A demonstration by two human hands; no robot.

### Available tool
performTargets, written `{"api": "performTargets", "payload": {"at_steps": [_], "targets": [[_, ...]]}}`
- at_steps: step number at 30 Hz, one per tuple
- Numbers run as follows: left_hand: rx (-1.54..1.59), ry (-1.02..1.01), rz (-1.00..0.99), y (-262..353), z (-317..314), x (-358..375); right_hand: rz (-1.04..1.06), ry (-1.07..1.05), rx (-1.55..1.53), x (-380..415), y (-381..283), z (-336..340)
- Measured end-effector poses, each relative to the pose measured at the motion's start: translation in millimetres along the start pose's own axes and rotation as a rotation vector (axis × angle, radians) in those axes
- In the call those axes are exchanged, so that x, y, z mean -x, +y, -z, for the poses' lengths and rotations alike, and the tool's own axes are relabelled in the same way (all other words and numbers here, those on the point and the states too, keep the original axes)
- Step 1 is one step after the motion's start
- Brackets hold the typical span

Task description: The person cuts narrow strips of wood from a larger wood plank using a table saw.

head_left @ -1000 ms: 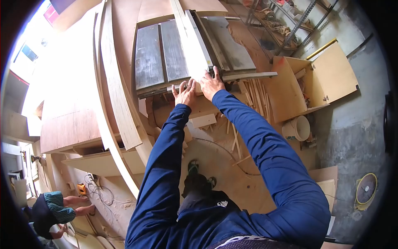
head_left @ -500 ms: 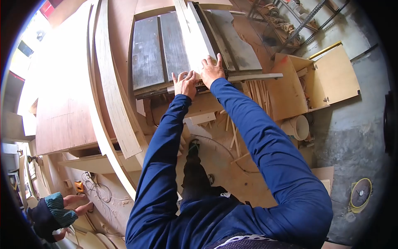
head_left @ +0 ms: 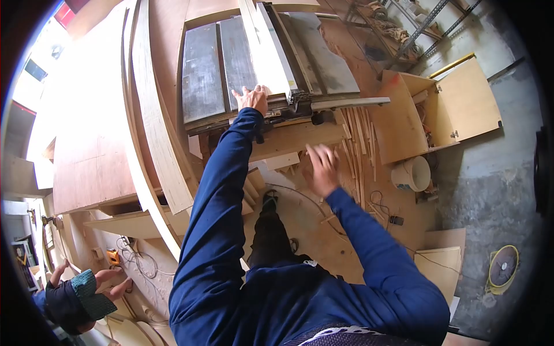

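My left hand (head_left: 252, 100) lies with its fingers spread at the near edge of a metal-topped saw table (head_left: 202, 72). Its fingertips touch the near end of a pale, long wooden board (head_left: 262, 57), or the table just beside it; the bright glare hides which. A dark fence rail (head_left: 277, 46) runs along the board's right side. My right hand (head_left: 323, 167) is in the air in front of the table, a little blurred, fingers apart and holding nothing. Below it to the right, thin wood strips (head_left: 359, 141) lean in a bundle.
Long planks (head_left: 153, 104) and a large wood panel (head_left: 92, 173) lie to the left. On the right are an open wooden cabinet (head_left: 473, 106), a white bucket (head_left: 412, 174) and a round yellow-rimmed object (head_left: 503, 268). Another person (head_left: 75, 297) is at the lower left, near cables.
My right hand has come off the board and moved down toward me, away from the table. My left hand has shifted slightly up and left, staying at the table edge.
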State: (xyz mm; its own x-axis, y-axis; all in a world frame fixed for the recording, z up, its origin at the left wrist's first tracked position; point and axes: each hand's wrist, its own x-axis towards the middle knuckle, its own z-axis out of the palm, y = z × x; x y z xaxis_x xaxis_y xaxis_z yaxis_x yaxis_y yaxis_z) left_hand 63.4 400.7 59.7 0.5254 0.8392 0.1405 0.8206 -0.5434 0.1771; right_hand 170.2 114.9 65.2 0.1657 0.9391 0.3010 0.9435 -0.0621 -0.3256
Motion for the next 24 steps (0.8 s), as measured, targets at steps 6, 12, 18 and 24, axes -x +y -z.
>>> {"api": "performTargets", "payload": {"at_steps": [6, 12, 18, 24], "targets": [[-0.121, -0.053, -0.024, -10.3, 2.3, -32.1, -0.775, -0.553, -0.035, 258.8, 46.4, -6.7], [-0.155, -0.137, 0.04, -13.8, 10.8, -66.4, -1.408, -0.78, -0.097, 472.3, 73.0, 18.0], [-0.163, -0.129, 0.054, -23.3, 9.9, -102.2, -1.616, -0.838, -0.064, 521.9, 54.3, 45.1], [-0.155, -0.146, 0.077, -28.7, 16.1, -136.0, -1.66, -0.689, -0.16, 499.7, 48.9, 32.6]]}}
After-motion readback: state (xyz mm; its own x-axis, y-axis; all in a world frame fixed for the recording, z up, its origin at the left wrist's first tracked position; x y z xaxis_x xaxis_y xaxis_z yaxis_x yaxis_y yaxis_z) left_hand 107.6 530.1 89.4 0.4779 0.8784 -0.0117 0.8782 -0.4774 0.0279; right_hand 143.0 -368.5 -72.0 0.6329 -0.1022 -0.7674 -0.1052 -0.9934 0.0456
